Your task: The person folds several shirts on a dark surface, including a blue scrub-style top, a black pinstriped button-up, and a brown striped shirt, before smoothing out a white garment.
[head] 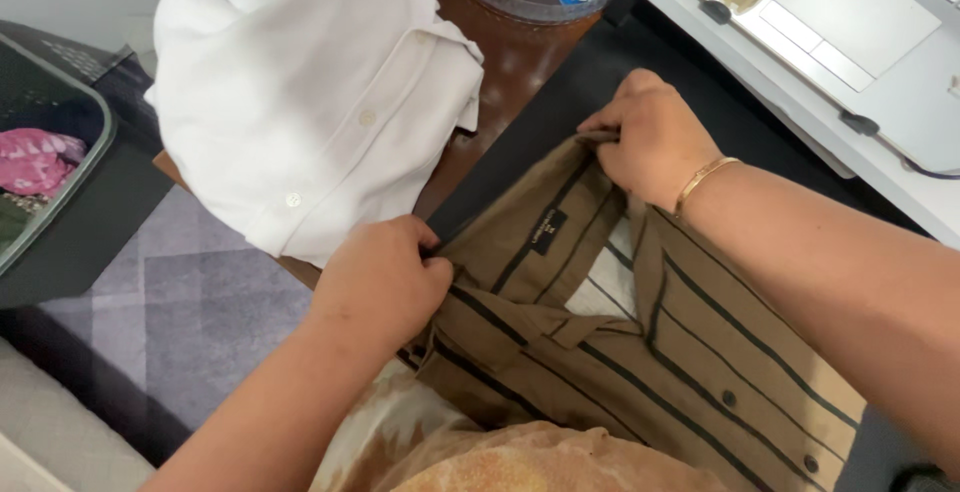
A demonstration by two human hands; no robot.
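Both hands pinch the striped shirt at frame centre — left hand and right hand with fingers closed on its collar edge, stretching it flat. A white shirt lies folded upper left.

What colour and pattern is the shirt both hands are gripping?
The shirt is olive-brown with thin dark stripes and dark buttons, seen best in the head view.
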